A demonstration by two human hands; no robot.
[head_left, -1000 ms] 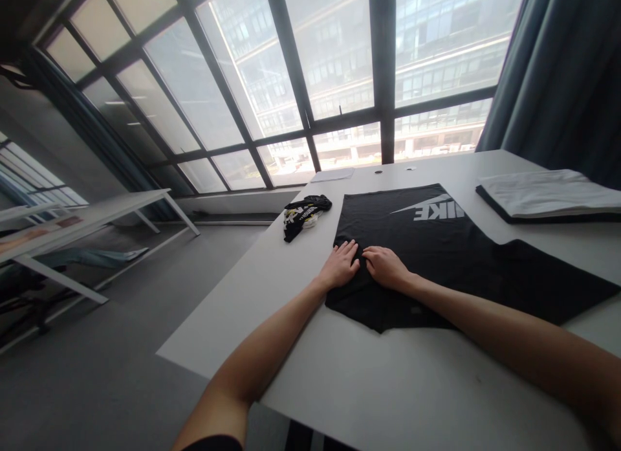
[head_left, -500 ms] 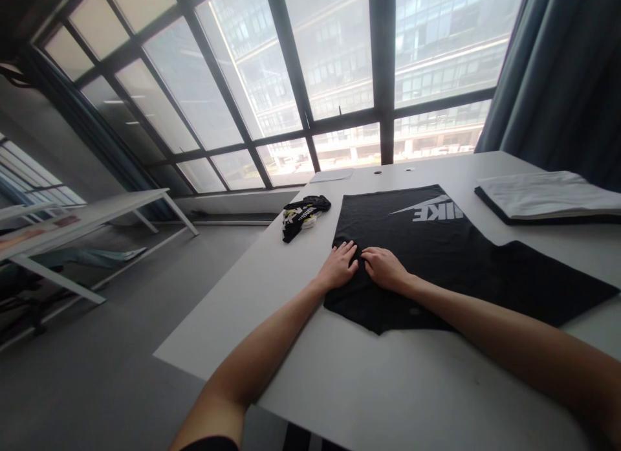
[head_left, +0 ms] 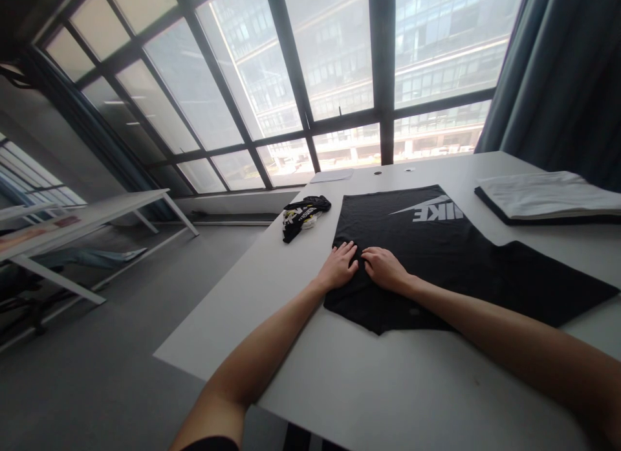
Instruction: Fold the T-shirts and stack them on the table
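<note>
A black T-shirt (head_left: 466,263) with a white NIKE print lies spread on the white table (head_left: 242,315). My left hand (head_left: 338,265) rests on its left edge, palm down, with the fingers stretched forward and the thumb apart. Just to the right, my right hand (head_left: 385,268) lies on the same cloth, fingers slightly bent and pointing left, thumb a little apart from them. Small creases show in the fabric around both hands. Neither hand visibly lifts the cloth.
A crumpled black, white and yellow garment (head_left: 303,217) lies beyond my left hand near the table's left edge. At the right sits a folded white and black stack of cloth (head_left: 548,195). Another white table (head_left: 92,221) stands at the far left, with a person's leg (head_left: 92,257) below it.
</note>
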